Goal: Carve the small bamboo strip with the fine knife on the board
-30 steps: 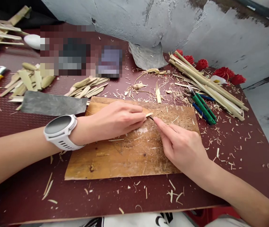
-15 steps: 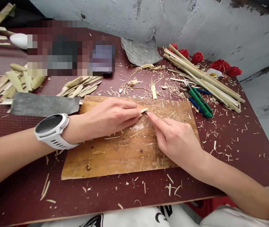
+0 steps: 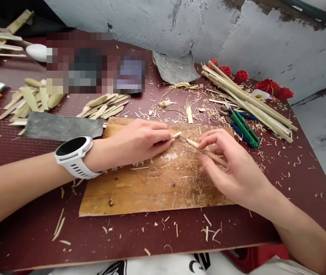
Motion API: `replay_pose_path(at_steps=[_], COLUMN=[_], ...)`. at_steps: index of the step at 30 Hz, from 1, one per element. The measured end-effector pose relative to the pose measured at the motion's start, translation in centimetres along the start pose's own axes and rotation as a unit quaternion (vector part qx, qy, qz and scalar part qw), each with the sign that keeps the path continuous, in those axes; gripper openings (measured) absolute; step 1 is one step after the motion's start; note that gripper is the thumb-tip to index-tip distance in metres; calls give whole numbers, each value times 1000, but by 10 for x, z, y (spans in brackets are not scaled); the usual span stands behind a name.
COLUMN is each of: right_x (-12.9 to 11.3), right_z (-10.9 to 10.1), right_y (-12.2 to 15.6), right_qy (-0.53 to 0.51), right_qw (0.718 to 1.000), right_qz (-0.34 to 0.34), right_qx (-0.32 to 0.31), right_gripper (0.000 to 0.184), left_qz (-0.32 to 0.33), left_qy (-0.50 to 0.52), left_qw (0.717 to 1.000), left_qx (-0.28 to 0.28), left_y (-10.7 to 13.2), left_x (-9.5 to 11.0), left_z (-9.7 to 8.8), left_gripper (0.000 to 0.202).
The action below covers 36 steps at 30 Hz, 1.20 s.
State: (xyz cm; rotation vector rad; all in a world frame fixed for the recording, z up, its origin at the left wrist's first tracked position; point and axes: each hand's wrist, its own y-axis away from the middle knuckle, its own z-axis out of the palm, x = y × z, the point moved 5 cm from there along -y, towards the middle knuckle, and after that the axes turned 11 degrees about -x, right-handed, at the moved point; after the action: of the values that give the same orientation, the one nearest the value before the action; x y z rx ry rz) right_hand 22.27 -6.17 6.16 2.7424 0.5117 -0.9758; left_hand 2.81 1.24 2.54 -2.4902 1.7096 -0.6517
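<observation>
Desk (image 3: 151, 236) is coloured maroon, dimpled at left; board (image 3: 140, 194) is toned golden brown, marked with dark knots and pale scuffs. Tool handle (image 3: 215, 157) tan, wood piece (image 3: 176, 135) pale cream. White is seen on the watch (image 3: 78, 167), black-faced; green on the cutter (image 3: 241, 124); red on the roses (image 3: 267, 86). Wall (image 3: 140, 23) blotched grey-white.

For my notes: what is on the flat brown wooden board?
Thin pale shavings; the left hand holding a pale strip; above, the right hand with a wooden-handled tool. What hands cover is hidden.

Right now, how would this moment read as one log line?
left hand: holding wood strip | right hand: holding thin tool, tip near strip | board: under strip | shavings: scattered around
</observation>
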Motion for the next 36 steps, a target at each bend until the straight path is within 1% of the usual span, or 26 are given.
replay_pose_path(at_steps=[2,4,5,7,8,9,13,15,17,18,21,23,25,27,29,31,33,36], right_x=[-1,-2,-3,-4,-5,-5,-1,3,9,12,16,16,16,16,17,18,17,16], right_z=[-4,-8,-10,-14,-14,-13,-5,0,1,-1,-4,-4,-3,-1,2,5,7,8], right_y=[1,2,2,4,4,2,-9,-15,-20,-22,-22,-20,-19,-18,-19,-22,-24,-26], right_qy=[-78,-128,-131,-92,-58,-21,101,134,126,118,63,16,-28,-54,-64,-69,-63,-43], right_qw=[997,990,987,983,982,982,979,979,984,986,996,999,998,996,996,996,996,994], right_qz=[-5,-17,-26,-56,-72,-86,-124,-125,-99,-83,-42,-43,-58,-69,-65,-55,-50,-56], right_qx=[9,53,86,148,165,168,125,91,74,78,53,15,-12,-11,1,18,43,87], right_gripper=[9,15,20,27,27,26,5,7,11,15,19,15,8,8,12,13,11,17], left_qz=[-7,-17,-21,-27,-27,-25,-11,-13,-17,-19,-16,-13,-13,-14,-15,-16,-19,-26], left_qy=[11,22,26,30,30,31,42,47,48,47,40,32,27,25,13,-7,-20,-27], left_qw=[1000,1000,999,999,999,999,999,999,999,999,999,999,1000,1000,1000,1000,1000,999], left_qx=[-2,-6,-7,-8,-8,-6,2,1,-4,-7,-8,-5,-1,-1,1,6,5,-1], left_y=[0,1,1,0,0,0,-1,-1,-1,-1,-1,0,0,1,2,3,4,5], left_x=[-1,-3,-3,-4,-3,-3,-1,-1,-1,-1,0,1,1,0,-1,-1,-2,-3], left_z=[0,1,1,1,0,0,-1,-1,0,0,1,1,2,3,4,5,5,6], left_gripper=[33,32,32,31,30,30,32,31,29,28,28,28,28,28,29,30,30,31])
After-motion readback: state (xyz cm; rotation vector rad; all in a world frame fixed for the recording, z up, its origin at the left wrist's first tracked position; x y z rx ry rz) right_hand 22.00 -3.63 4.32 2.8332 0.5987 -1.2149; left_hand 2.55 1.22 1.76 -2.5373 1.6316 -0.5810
